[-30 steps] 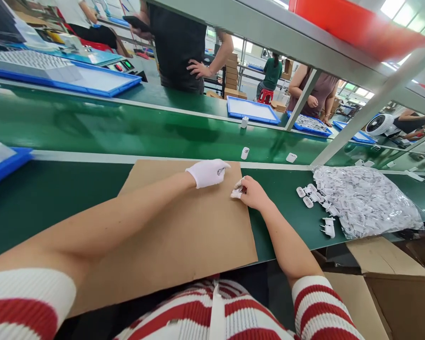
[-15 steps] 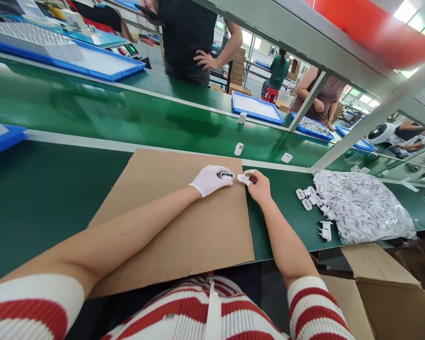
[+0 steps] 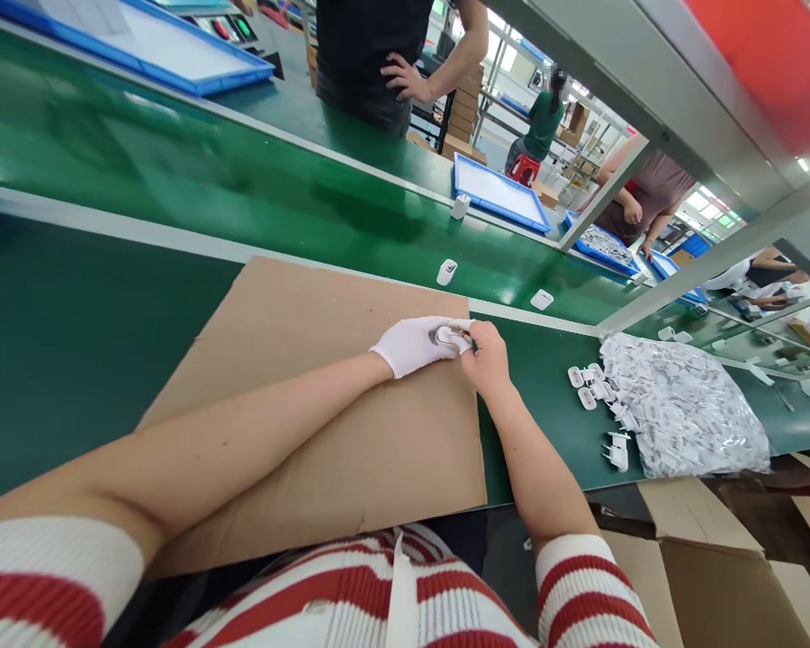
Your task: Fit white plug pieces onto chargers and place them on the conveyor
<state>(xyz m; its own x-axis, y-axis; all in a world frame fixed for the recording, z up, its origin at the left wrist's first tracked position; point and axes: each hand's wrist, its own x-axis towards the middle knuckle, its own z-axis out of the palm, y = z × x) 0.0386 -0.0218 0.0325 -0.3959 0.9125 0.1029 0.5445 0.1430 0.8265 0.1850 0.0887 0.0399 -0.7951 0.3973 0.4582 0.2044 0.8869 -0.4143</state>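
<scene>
My left hand [image 3: 413, 345], in a white glove, grips a small white plug adapter [image 3: 447, 336] over the far right corner of a brown cardboard sheet [image 3: 324, 405]. My bare right hand [image 3: 487, 358] meets it from the right, its fingertips pinched on a small part pressed against the adapter. What that small part is stays too tiny to tell. A clear plastic bag of white adapters [image 3: 681, 405] lies to the right on the green bench, with several loose adapters [image 3: 598, 396] spilled beside it.
A green conveyor belt [image 3: 243, 198] runs behind the cardboard, carrying single white adapters [image 3: 446, 271]. Blue trays [image 3: 499, 193] sit on the far bench. People stand and sit beyond it. A grey shelf frame [image 3: 681, 99] crosses overhead. Open cardboard boxes [image 3: 722, 576] stand at lower right.
My two hands have come together; the right fingertips now touch the adapter in the left hand. The camera has tilted down and to the right.
</scene>
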